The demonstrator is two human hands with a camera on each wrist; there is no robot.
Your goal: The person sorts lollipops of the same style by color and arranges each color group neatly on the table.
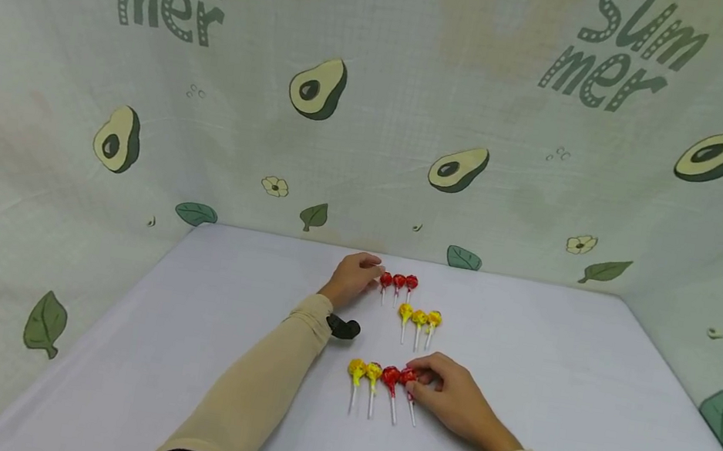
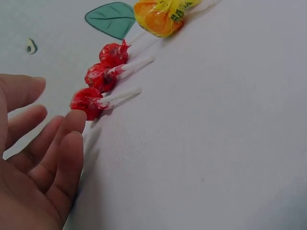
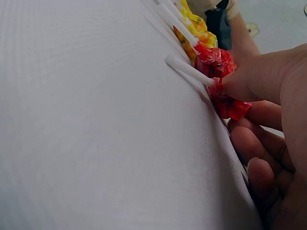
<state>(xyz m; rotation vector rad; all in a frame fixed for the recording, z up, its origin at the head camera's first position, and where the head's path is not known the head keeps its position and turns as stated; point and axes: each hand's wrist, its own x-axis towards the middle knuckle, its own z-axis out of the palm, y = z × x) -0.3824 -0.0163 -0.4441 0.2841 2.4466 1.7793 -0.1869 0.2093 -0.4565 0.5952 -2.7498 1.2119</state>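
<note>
Head view: right hand (image 1: 456, 402) pinches red lollipop (image 1: 408, 377); left hand (image 1: 353, 278) relaxed, apparently touching far red lollipop (image 1: 385, 280).

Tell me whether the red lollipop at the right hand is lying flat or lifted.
Lying flat: the red lollipop rests on the table, stick along the cloth, right hand pinching it.

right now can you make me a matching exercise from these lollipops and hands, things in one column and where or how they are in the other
Things:
1. left hand
2. right hand
3. yellow lollipops in the middle row
4. yellow lollipops in the near row

Places or states:
A. lying apart from both hands
B. fingers on the far row's red lollipop
C. pinching the near row's red lollipop
D. beside two red lollipops, on their left

Pairs: 1-B, 2-C, 3-A, 4-D
</note>
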